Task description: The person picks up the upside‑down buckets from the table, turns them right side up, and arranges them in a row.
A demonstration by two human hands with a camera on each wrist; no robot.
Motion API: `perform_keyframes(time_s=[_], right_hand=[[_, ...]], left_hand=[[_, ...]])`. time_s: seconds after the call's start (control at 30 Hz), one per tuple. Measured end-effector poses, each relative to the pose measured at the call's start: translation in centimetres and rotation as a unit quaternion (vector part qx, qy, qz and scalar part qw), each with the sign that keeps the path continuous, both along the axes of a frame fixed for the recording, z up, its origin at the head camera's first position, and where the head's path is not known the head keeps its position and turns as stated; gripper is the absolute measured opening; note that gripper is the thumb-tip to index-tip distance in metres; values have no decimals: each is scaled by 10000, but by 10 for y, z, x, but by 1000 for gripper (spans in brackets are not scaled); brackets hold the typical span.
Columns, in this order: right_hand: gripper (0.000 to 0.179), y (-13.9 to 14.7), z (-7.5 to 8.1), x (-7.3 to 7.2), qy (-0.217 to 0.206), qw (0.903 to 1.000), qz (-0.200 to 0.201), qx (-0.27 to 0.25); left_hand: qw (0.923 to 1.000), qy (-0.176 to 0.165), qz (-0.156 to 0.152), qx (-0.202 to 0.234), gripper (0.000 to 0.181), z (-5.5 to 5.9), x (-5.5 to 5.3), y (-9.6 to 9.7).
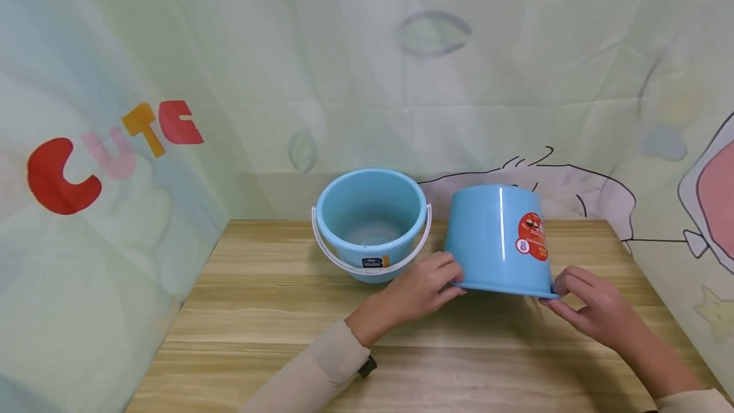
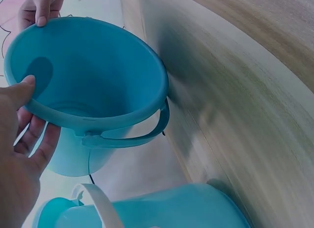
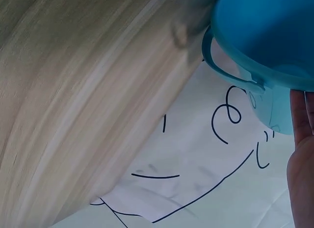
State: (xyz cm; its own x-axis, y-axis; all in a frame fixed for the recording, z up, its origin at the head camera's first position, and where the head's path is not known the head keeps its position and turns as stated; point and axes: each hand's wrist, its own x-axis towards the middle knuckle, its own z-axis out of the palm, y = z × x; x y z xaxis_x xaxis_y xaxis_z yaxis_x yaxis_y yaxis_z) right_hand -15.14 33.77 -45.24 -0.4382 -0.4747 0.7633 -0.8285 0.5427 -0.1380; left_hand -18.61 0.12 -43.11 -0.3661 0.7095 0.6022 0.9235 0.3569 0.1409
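Observation:
A light-blue plastic bucket (image 1: 487,241) with a red label is tipped nearly upside down over the table, its mouth facing down and toward me. My left hand (image 1: 421,285) pinches its rim at the left, thumb inside the mouth in the left wrist view. At the right, my right hand (image 1: 596,304) grips the same rim between thumb and fingers. The bucket's blue carrying handle (image 2: 128,142) hangs beside the rim. Just left of it stands a second light-blue bucket (image 1: 373,202), upright, its white handle (image 1: 332,257) lowered across the front.
Both buckets are over a wood-grain table (image 1: 258,311). Behind and at both sides hangs a printed cloth (image 1: 344,81), with coloured letters on the left and cartoon drawings on the right. The upright bucket stands close to the back edge, near my left hand.

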Motion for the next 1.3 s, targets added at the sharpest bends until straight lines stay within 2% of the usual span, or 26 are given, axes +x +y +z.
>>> perform_keyframes(time_s=[0.17, 0.33, 0.6, 0.83, 1.03, 1.3], right_hand=[[46, -1, 4, 2, -101, 9999, 23, -31], [45, -2, 7, 4, -250, 9995, 52, -209], [44, -1, 9, 6, -139, 9993, 158, -315], [41, 3, 9, 8, -395, 9988, 92, -262], [40, 4, 10, 8, -466, 9987, 11, -211], [29, 5, 12, 12, -1094, 9933, -72, -356]], left_hand=[[10000, 20, 47, -30, 21, 4, 3, -1], [9999, -106, 78, 87, 19, 8, 5, 0], [9998, -126, 34, 160, 21, 12, 7, 3], [9984, -459, 21, 318, 20, 17, 11, 3], [9976, -615, 63, 313, 20, 19, 12, 4], [9949, -947, 103, 324, 21, 23, 14, 3]])
